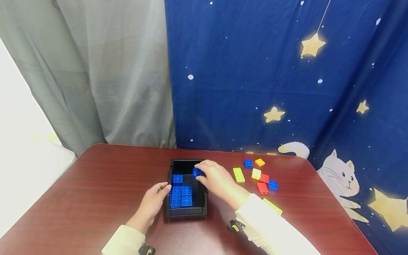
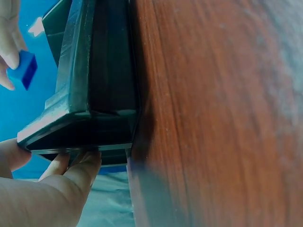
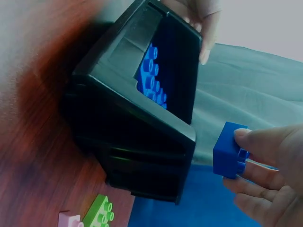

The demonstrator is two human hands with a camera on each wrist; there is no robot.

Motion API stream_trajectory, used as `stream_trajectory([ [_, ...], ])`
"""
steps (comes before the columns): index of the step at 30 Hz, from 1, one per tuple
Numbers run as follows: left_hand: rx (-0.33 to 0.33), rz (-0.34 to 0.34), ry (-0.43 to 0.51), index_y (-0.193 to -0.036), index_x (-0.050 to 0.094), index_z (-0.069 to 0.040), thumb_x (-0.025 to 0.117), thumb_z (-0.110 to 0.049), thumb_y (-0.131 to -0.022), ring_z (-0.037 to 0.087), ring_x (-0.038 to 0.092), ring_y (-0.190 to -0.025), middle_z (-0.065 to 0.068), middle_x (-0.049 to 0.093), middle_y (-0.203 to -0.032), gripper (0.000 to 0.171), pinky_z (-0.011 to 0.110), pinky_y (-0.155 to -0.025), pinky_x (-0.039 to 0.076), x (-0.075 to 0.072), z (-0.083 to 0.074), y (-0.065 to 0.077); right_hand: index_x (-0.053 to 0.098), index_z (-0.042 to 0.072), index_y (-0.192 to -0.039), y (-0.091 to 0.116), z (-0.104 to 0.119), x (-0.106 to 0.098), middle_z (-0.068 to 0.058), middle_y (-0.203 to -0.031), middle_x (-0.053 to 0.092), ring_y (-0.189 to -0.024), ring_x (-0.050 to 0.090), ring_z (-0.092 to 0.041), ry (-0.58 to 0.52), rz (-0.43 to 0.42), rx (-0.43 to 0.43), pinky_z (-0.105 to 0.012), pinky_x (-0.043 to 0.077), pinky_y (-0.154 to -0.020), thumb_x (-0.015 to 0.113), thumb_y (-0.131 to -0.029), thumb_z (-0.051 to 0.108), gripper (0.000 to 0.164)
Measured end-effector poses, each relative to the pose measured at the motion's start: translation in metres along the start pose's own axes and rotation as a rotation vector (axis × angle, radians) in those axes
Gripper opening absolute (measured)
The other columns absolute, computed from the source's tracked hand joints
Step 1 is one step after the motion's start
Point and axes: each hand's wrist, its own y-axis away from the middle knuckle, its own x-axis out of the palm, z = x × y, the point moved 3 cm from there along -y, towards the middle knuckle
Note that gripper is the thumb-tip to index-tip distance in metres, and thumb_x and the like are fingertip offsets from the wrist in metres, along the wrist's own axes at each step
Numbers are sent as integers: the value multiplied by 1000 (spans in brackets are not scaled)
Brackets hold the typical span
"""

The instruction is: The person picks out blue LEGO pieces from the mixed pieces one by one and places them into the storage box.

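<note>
A black open box [image 1: 188, 212] stands on the table, with several blue toy bricks [image 1: 181, 194] fitted along its left and front part. My left hand [image 1: 152, 200] grips the box's left wall; in the left wrist view its thumb and fingers [image 2: 85, 172] pinch the wall's edge. Between the thumb and fingers of my right hand [image 1: 218, 179] is another blue brick [image 3: 229, 150], held above the box's right side. In the right wrist view this brick is tilted, its studs facing the fingers, apart from the box's rim.
Right of the box lie loose bricks: a yellow-green one [image 1: 238, 175], red ones [image 1: 262, 188], blue ones [image 1: 273, 185], a pale yellow one [image 1: 256, 174] and an orange one [image 1: 260, 162]. Another yellow-green brick [image 1: 273, 206] is partly behind the right sleeve. Curtains [image 1: 223, 106] hang behind the table.
</note>
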Motion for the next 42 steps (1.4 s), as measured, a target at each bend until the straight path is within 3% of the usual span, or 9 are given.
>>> stream_trajectory([
  [7,6,-5,2,-136,46,6,46,-27,-102,45,42,-130,29,47,-139,47,58,-106,35,0,0,0,65,8,-124,-20,4,14,-7,-120,66,-113,61,-21,86,77,8,-35,50,-97,71,-88,22,38],
  [22,-1,-7,8,-136,47,6,47,-27,-102,45,44,-129,28,49,-137,48,58,-105,36,1,0,1,69,9,-119,-42,15,40,-6,-116,69,-107,65,-20,237,230,12,-35,54,-89,68,-90,21,31],
  [29,-3,-10,13,-137,46,5,48,-27,-101,44,44,-128,27,49,-137,48,58,-105,37,1,-2,1,70,10,-116,-48,14,53,-4,-112,70,-102,66,-18,238,278,35,-34,56,-86,69,-90,21,29],
  [39,-2,-12,13,-137,46,5,48,-28,-102,44,43,-129,27,49,-138,48,58,-105,36,1,-2,0,73,10,-109,-54,12,57,-3,-102,73,-79,65,-13,198,332,51,-30,57,-78,69,-89,20,22],
  [42,-4,-13,13,-137,46,5,48,-28,-101,44,42,-130,27,48,-138,49,58,-106,36,1,-1,0,73,10,-110,-54,12,58,-3,-104,72,-84,66,-13,194,360,49,-29,56,-81,70,-89,19,23],
])
